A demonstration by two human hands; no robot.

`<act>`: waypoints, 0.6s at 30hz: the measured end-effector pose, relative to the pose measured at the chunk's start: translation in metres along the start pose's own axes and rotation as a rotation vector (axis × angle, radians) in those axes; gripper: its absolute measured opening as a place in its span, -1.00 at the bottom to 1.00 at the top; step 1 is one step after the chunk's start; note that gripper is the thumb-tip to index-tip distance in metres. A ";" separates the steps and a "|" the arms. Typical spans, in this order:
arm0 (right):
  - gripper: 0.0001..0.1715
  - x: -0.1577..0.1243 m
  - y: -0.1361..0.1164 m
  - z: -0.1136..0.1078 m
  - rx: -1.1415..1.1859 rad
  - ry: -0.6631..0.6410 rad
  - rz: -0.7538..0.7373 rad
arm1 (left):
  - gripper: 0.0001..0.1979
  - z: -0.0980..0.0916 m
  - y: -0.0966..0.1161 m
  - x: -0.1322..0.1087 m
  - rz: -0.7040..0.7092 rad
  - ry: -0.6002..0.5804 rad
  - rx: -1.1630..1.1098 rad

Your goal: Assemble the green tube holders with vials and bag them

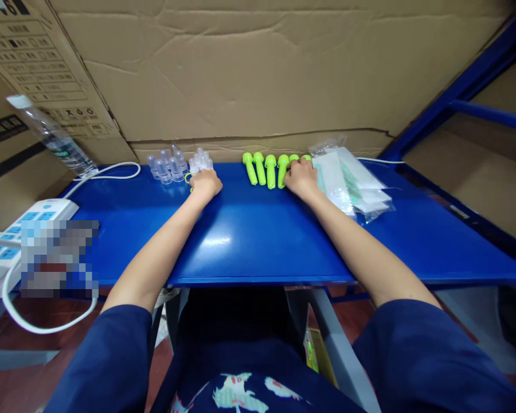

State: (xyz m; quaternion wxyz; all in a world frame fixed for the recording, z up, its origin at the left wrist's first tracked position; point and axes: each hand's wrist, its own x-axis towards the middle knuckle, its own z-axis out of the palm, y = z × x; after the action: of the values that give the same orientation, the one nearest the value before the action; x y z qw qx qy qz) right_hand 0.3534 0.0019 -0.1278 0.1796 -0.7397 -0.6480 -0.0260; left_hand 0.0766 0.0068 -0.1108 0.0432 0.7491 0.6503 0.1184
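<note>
Several bright green plastic sticks with rounded, wider heads (pixel 270 171) lie side by side at the back of the blue table. My right hand (pixel 301 176) is at the right end of this row, its fingers curled over the last sticks and partly hiding them. Further left, my left hand (pixel 206 182) is closed beside a cluster of small clear plastic pieces (pixel 200 160). A thin yellow ring (pixel 188 178) shows at its left edge. What its fingers hold, if anything, is hidden. Another group of clear plastic caps (pixel 167 169) stands upright to the left.
Clear bags holding white and pale green sheets (pixel 348 178) lie right of the green sticks. A water bottle (pixel 58 137) leans at the back left. A white power strip (pixel 30 229) and its cable are on the left. Cardboard (pixel 258 74) walls the back.
</note>
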 end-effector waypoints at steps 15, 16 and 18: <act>-0.37 0.002 0.003 -0.004 -0.002 -0.004 0.098 | -0.64 -0.006 0.042 -0.032 0.089 0.017 0.071; -0.36 0.000 0.001 -0.006 -0.015 -0.031 0.099 | -0.64 -0.006 0.045 -0.034 0.114 0.029 0.085; -0.34 -0.004 -0.003 -0.013 -0.018 -0.084 0.107 | -0.61 -0.009 0.049 -0.037 0.135 0.064 0.117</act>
State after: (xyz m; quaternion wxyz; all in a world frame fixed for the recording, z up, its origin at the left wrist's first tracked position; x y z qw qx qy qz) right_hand 0.3523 -0.0053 -0.1162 0.1467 -0.7754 -0.6141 0.0090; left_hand 0.1171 -0.0379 -0.0963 -0.0295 0.7883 0.6052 0.1068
